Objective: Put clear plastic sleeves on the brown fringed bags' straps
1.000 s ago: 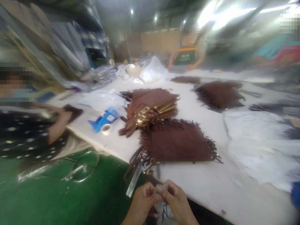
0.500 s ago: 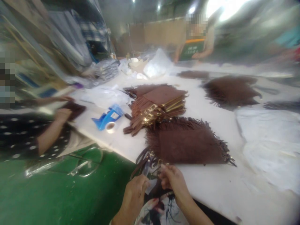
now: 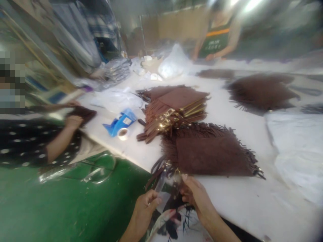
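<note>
From here, the left hand (image 3: 143, 210) pinches clear film (image 3: 165, 199); the right hand (image 3: 196, 195) curls beside a gold ring (image 3: 177, 173) (its grip, I can't tell). Covering hardware, seemingly; next calls for steady alignment.

A white table (image 3: 252, 208) carries brown bags (image 3: 214, 156); tape (image 3: 123, 138).

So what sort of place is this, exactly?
Probably a bag workshop: fringed brown bags with gold clasps are piled on a white table, a blue tape dispenser sits beside them, and a person in a dotted top handles a dark brown piece.
</note>
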A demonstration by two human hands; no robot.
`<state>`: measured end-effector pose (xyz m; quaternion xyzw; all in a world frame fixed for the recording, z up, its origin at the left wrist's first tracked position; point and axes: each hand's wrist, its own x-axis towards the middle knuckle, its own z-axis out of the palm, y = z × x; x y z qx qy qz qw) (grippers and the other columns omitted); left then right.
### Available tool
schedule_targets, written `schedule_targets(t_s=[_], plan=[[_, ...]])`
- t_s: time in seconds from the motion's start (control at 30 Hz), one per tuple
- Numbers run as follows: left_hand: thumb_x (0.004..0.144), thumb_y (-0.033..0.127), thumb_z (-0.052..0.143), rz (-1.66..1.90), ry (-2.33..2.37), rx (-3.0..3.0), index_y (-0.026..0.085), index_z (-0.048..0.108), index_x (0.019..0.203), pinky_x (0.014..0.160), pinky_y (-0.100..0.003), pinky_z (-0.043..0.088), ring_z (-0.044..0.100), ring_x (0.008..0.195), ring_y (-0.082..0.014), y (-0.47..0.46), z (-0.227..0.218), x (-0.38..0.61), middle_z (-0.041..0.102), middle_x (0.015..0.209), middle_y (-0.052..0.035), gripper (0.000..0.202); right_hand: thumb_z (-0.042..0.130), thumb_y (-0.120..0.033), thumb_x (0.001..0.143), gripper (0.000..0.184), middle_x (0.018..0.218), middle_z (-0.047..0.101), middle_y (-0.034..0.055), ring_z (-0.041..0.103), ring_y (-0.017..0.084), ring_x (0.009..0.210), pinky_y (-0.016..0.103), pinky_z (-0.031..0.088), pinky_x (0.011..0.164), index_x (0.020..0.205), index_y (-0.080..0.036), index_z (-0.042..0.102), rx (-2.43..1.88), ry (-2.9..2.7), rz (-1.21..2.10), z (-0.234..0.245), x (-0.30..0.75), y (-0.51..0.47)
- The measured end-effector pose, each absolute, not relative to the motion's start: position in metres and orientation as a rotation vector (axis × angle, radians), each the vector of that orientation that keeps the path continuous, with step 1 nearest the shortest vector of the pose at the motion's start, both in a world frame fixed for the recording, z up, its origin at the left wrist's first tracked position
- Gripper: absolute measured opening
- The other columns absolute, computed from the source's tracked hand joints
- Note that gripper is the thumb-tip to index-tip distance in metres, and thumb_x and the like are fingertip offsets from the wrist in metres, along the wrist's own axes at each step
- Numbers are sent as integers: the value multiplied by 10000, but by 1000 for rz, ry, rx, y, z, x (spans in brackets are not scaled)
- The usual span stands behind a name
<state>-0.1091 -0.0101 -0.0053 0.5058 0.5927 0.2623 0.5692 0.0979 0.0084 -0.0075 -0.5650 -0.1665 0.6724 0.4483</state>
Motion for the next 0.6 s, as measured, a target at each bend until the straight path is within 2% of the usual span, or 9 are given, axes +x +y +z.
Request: schedule_targets(t_s=[0.1, 0.23, 0.47, 0.6], plan=[[827, 332, 582, 624, 1376, 1114, 149, 584, 722, 629, -235, 355, 470, 663, -136, -13, -8, -109, 542, 663, 31, 211, 664, -491, 791, 342, 872, 700, 51, 597, 95, 591, 179, 480, 464, 873, -168, 587, -1358, -446, 1737, -5, 95, 6], [815, 328, 582, 618, 1403, 1132, 145, 595, 717, 634, -240, 363, 489, 661, -143, -14, -3, -104, 563, 661, 23, 208, 710, -462, 758, 353, 830, 709, 41, 582, 81, 577, 172, 477, 501, 906, -170, 576, -1355, -418, 1761, -5, 91, 6], [809, 298, 556, 579, 1524, 1330, 159, 628, 694, 647, -240, 378, 532, 676, -157, -14, 5, -99, 635, 687, 10, 194, 761, -456, 704, 418, 924, 730, 62, 641, 123, 715, 206, 466, 615, 968, -171, 605, -1267, -539, 1882, -1, 103, 7], [832, 309, 539, 551, 1560, 1432, 173, 655, 729, 655, -242, 401, 574, 692, -169, -14, 4, -95, 659, 706, 4, 206, 763, -457, 696, 414, 870, 740, 60, 623, 128, 706, 193, 402, 571, 951, -165, 617, -1333, -613, 1856, -2, 109, 8]])
